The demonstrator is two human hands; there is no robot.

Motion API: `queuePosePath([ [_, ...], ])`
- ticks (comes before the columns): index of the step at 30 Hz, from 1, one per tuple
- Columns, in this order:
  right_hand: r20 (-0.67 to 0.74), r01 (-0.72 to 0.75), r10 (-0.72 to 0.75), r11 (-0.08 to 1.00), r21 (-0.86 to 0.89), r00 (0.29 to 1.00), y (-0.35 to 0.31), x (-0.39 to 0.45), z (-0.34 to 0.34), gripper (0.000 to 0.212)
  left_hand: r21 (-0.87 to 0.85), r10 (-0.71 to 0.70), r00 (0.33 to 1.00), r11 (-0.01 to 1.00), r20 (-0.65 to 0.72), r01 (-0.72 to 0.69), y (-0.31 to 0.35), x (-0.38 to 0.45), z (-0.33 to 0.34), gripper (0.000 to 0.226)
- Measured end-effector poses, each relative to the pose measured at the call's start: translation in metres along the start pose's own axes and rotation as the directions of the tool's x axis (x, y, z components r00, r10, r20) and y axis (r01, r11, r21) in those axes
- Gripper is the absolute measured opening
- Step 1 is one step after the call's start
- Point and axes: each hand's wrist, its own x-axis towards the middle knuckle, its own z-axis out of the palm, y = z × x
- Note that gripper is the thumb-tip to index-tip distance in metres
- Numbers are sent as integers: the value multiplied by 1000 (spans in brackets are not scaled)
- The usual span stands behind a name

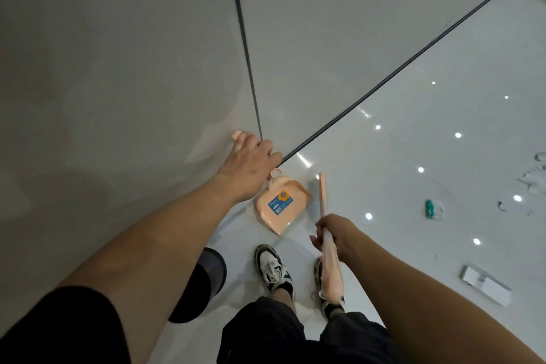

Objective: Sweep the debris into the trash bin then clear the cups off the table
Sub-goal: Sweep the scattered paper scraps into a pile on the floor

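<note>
With the left hand gripping the dustpan handle and the right hand curled round the broom, both should be carried to the debris well off right, pan lip flat on the floor.

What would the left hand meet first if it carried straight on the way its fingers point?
Probably the grey wall panel: the left hand, holding the dustpan handle, already sits close against it, though depth is hard to judge.
</note>
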Motion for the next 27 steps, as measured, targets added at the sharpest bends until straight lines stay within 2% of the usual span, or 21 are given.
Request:
queuePosePath([
  [3,-43,30,-28,998,48,999,7,9,-23,7,28,39,999,999,8,-39,18,15,-5,23],
  [5,-47,42,-39,997,66,998,1,11,-31,8,43,0,999,999,38,-2,19,21,-12,30],
  [8,-54,72,-69,996,55,996,-10,6,-45,2,47,-36,986,998,162,29,25,27,-28,41],
  [10,-53,86,-84,995,43,995,-18,2,-58,9,32,-17,974,999,227,10,38,31,-39,47],
  [12,-43,82,-80,995,48,996,-26,-7,-73,10,8,3,980,1000,201,-5,56,35,-49,49],
  [16,1,85,-85,993,79,996,-42,-28,-114,15,-39,15,994,999,111,-11,104,55,-68,51],
  [23,119,108,-123,987,122,985,-68,-55,-226,10,-182,34,984,983,175,-2,220,105,-90,63],
  [27,171,223,-236,971,92,957,-61,-49,-286,6,-229,36,968,973,248,22,286,126,-90,64],
])
